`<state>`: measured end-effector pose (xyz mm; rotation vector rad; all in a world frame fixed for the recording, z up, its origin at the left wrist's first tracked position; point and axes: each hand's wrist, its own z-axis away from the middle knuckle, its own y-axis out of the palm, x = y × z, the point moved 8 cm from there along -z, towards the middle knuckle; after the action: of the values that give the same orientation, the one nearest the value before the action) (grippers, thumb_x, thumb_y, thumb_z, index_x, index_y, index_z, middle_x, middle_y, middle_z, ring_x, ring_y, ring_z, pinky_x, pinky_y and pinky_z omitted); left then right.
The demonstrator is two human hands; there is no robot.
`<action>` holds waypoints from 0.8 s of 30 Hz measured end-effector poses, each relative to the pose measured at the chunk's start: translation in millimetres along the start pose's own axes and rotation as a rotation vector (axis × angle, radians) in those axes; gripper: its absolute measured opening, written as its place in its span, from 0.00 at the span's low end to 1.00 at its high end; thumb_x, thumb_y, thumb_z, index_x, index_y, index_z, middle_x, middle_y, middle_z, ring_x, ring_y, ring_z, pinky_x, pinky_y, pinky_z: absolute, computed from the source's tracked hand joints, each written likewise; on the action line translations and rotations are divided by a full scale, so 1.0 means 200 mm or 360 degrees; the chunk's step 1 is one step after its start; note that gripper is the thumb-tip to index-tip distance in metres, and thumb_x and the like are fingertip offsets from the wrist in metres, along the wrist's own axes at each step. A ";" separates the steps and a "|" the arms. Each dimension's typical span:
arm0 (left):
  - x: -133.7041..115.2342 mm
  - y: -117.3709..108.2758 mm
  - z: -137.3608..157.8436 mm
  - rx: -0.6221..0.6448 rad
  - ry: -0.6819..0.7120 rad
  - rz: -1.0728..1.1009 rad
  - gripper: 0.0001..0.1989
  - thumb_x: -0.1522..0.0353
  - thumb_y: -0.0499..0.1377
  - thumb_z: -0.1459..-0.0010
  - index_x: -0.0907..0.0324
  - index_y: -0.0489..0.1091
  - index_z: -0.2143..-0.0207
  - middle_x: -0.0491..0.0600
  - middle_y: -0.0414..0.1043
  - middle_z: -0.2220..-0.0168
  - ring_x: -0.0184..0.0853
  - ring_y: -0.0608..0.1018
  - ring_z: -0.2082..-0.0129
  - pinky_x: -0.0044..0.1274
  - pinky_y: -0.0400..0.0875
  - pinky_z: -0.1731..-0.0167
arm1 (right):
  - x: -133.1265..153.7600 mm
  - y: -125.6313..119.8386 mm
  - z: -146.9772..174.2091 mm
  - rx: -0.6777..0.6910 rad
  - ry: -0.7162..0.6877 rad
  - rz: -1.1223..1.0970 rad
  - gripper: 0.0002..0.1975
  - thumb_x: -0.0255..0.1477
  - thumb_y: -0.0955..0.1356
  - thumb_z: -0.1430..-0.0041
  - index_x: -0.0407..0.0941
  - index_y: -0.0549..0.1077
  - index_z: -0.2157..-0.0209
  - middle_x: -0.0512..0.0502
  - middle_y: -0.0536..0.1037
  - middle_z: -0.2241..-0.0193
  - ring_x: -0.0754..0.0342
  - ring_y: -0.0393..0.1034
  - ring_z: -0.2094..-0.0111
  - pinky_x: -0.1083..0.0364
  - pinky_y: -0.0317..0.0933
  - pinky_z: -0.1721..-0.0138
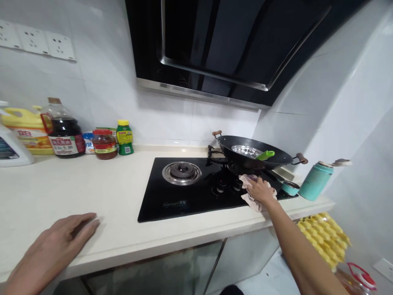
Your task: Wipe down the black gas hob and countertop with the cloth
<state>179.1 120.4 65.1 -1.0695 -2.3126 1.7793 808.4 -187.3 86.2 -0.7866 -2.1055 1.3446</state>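
My right hand [260,191] presses a pale pink cloth [254,203] onto the black glass gas stove [193,200], just right of its control knobs [221,186] and in front of the wok. The fingers lie over the bunched cloth, partly sunk in its folds. A black wok [284,157] with wooden side handles sits on the right burner. Inside it are a shiny metal strainer-like piece [245,150] and something with a bright green handle [265,155]. At the lower left, my left hand [61,241] is at the counter, fingers stretched out, holding nothing.
The left burner [182,173] is uncovered. A turquoise flask [316,180] and its cup-like lid [290,187] stand at the right end. Bottles and a red-lidded jar [105,144] line the wall on the left. A range hood [208,45] hangs above; yellow egg trays [325,237] are below right.
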 end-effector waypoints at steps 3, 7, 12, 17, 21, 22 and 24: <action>-0.01 0.00 0.01 -0.0002 0.0017 0.0000 0.30 0.43 0.51 0.41 0.53 0.78 0.51 0.52 0.80 0.49 0.50 0.79 0.47 0.40 0.71 0.44 | 0.06 -0.03 0.15 -0.0008 -0.0030 0.0113 0.20 0.35 0.62 0.37 0.49 0.77 0.47 0.33 0.72 0.50 0.35 0.65 0.49 0.37 0.59 0.49; -0.04 0.00 0.02 -0.0002 0.0057 -0.0009 0.30 0.45 0.49 0.40 0.54 0.76 0.50 0.52 0.80 0.48 0.48 0.78 0.46 0.39 0.70 0.44 | 0.20 -0.08 0.36 -0.0013 -0.0167 0.0179 0.18 0.34 0.62 0.36 0.46 0.78 0.52 0.32 0.71 0.53 0.38 0.66 0.52 0.42 0.60 0.49; -0.06 0.01 0.03 -0.0028 0.0150 0.0011 0.28 0.47 0.50 0.38 0.55 0.77 0.51 0.53 0.80 0.48 0.48 0.78 0.46 0.38 0.69 0.44 | 0.39 -0.13 0.43 0.0040 -0.0213 -0.0440 0.18 0.35 0.60 0.37 0.46 0.77 0.53 0.38 0.75 0.58 0.44 0.69 0.55 0.48 0.60 0.49; -0.03 0.02 0.03 -0.0034 0.0133 0.0020 0.26 0.49 0.51 0.37 0.54 0.76 0.49 0.53 0.79 0.47 0.48 0.76 0.44 0.37 0.68 0.43 | 0.45 -0.10 0.24 0.0036 0.0026 -0.0727 0.24 0.37 0.55 0.35 0.42 0.77 0.54 0.37 0.79 0.59 0.45 0.74 0.58 0.51 0.64 0.57; -0.02 0.03 0.03 0.0006 0.0117 0.0005 0.28 0.48 0.51 0.37 0.56 0.76 0.48 0.54 0.78 0.46 0.48 0.75 0.44 0.38 0.66 0.42 | 0.48 -0.02 0.05 0.0096 0.0116 -0.0840 0.24 0.36 0.55 0.34 0.43 0.78 0.56 0.41 0.82 0.64 0.47 0.76 0.62 0.54 0.65 0.63; -0.03 0.03 0.03 0.0013 0.0116 0.0003 0.28 0.48 0.51 0.37 0.57 0.76 0.48 0.54 0.78 0.46 0.48 0.75 0.44 0.38 0.66 0.42 | 0.49 0.00 0.01 0.0121 0.0127 -0.0855 0.23 0.36 0.55 0.33 0.43 0.78 0.57 0.41 0.82 0.65 0.48 0.76 0.62 0.54 0.65 0.63; -0.05 0.02 0.04 0.0025 0.0112 0.0000 0.28 0.48 0.50 0.37 0.57 0.76 0.49 0.53 0.78 0.46 0.47 0.76 0.45 0.37 0.66 0.42 | 0.52 0.04 -0.09 0.0185 0.0151 -0.0863 0.21 0.36 0.57 0.31 0.42 0.78 0.57 0.40 0.82 0.64 0.48 0.77 0.61 0.54 0.66 0.62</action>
<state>184.5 109.7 63.1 -1.1111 -2.2551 1.7274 750.6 -99.4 97.4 -0.1979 -1.9506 1.0916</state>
